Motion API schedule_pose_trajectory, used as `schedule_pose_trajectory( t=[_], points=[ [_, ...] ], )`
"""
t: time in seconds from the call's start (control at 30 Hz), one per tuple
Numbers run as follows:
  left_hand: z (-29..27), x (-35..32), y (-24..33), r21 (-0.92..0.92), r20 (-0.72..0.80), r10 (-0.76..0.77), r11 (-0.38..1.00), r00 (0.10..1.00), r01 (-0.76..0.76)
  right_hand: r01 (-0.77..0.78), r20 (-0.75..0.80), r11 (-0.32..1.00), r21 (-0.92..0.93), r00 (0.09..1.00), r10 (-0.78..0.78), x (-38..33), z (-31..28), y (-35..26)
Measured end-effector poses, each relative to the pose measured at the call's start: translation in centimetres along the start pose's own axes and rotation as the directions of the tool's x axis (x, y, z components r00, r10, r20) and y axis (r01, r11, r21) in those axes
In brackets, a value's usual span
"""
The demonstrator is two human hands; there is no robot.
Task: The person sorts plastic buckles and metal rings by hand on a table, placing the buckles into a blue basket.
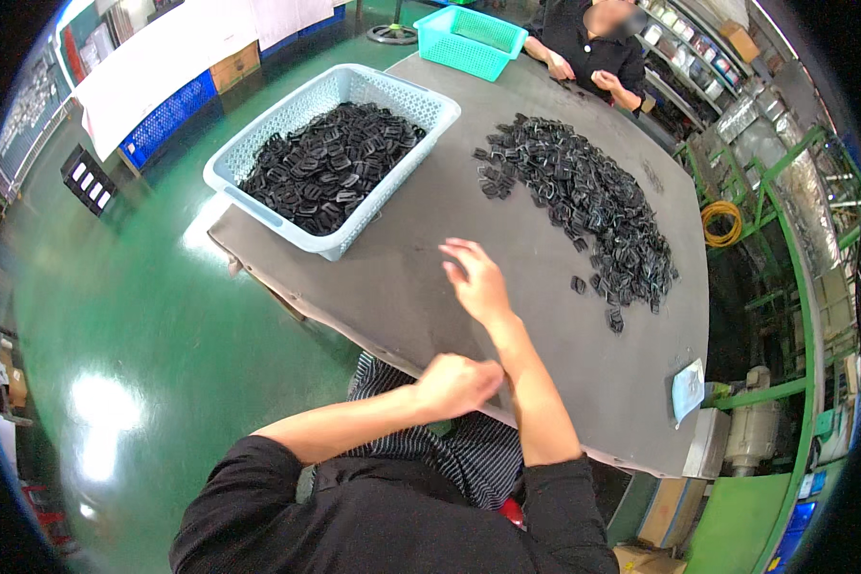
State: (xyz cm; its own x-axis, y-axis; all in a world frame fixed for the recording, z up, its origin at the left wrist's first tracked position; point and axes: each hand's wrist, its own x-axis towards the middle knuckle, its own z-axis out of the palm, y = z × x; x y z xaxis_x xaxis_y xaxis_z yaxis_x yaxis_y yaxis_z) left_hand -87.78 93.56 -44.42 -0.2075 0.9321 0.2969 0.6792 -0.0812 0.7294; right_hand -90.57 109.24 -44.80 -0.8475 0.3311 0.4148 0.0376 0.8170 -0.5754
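My right hand [476, 282] is held over the grey tabletop [411, 311], fingers apart, with nothing visible in it. My left hand [454, 386] is curled closed at the table's near edge, its fingertips against or just beside my right forearm. Whether it holds anything is hidden. Ahead on the left stands a light blue perforated basket [222, 174], filled with small black plastic buckles [330, 167]. A long heap of similar black buckles [584, 187] spreads across the right half of the table, with a few loose ones at its near end.
A green basket [464, 59] stands at the table's far edge. Across the table a person [598, 57] handles small dark pieces. A pale blue packet [687, 389] lies at the right edge. Green metal frames [804, 383] and a coiled yellow hose [722, 223] are beyond it.
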Motion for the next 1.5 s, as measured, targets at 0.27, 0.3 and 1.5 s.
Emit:
schedule_pose_trajectory(
  t=[0.27,0.3,1.5],
  points=[
    [-16.6,0.7,-5.1,0.691,-0.555,0.097,0.607,0.826,0.393,-0.039,0.103,0.951,-0.308,0.992,0.074,4.9,10.4,-2.1],
    [-17.1,0.4,-7.4,0.71,-0.526,0.07,0.584,0.847,0.393,-0.022,0.09,0.937,-0.348,0.994,0.056,5.1,11.0,-2.6],
    [-1.8,8.6,-4.5,0.244,0.033,0.097,0.964,0.995,-0.103,-0.702,-0.473,-0.15,-0.696,0.292,0.831,-42.1,-22.2,-1.2]
  ],
)
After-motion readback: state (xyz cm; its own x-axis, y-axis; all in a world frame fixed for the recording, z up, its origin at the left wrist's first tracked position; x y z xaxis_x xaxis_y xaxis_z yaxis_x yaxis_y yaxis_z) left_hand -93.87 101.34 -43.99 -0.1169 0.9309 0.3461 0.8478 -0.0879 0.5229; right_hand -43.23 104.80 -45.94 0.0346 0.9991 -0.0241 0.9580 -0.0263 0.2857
